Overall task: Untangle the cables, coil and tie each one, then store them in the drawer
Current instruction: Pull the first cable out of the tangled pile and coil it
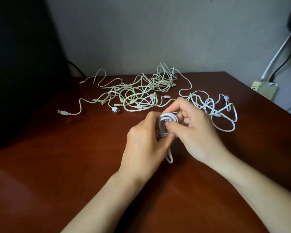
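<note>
Nearest to us were our two bare forearms [107, 195], reaching out over the dark reddish-brown wooden worktop [65, 165]. Our left hand [144, 140] gripped the small coil of white round cable [168, 118] about its middle, fingers curled round it. Our right hand [196, 132] pinched a turn of it between thumb and fingertips, just under the top loop. One narrow loop hung out below the hands toward the worktop. We judged this to be the tying step: the cable was coiled and its middle was being wrapped. The fingers hid the free end, though, so we could not tell how far the wrap had got.

Much was left. Beyond the hands lay the big tangle of cream-coloured USB cables [141, 91], knotted together, plugs trailing out to the left. Just to its right sat a looser heap of white cable [212, 106], uncoiled. We saw no finished bundle on the worktop and no drawer in view. We reckoned the job was at an early stage: one cable nearly tied, and the rest yet to be untangled, coiled, tied and stored.
</note>
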`<move>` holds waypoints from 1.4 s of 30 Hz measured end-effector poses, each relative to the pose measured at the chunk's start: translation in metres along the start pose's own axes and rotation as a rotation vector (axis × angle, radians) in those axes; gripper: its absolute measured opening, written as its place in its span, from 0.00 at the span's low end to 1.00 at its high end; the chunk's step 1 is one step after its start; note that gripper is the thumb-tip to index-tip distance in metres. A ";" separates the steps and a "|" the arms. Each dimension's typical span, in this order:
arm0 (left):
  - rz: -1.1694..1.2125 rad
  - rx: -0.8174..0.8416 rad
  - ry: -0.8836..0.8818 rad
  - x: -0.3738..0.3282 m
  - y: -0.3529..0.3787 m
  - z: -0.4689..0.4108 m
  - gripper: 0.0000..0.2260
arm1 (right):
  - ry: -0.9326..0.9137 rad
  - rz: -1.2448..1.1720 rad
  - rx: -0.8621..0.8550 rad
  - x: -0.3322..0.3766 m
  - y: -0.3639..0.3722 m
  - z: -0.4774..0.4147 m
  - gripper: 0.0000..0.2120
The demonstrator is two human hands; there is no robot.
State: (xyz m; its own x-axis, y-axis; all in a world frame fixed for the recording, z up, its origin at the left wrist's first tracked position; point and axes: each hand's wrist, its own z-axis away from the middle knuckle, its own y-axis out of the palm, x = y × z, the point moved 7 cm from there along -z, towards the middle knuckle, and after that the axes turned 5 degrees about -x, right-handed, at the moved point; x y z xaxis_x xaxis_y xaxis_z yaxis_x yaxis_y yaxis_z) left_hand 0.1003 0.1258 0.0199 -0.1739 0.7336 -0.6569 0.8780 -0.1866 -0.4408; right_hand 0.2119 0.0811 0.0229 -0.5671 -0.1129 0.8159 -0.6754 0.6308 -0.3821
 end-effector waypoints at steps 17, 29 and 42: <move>0.149 -0.050 -0.180 0.009 -0.005 -0.004 0.12 | 0.051 -0.176 0.079 -0.002 0.004 0.002 0.09; 0.848 0.188 -0.628 0.030 0.015 -0.001 0.17 | 0.295 -0.441 0.186 -0.009 0.005 0.000 0.08; 0.808 0.114 -0.611 0.031 0.013 -0.003 0.13 | 0.391 -0.457 0.235 -0.013 0.012 0.005 0.09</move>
State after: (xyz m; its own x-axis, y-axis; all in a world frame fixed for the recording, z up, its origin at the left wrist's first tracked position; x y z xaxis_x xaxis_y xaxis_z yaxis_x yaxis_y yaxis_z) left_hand 0.1076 0.1481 -0.0043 0.2256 -0.0928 -0.9698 0.7915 -0.5629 0.2380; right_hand 0.2081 0.0862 0.0054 -0.0139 -0.0138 0.9998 -0.9186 0.3952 -0.0073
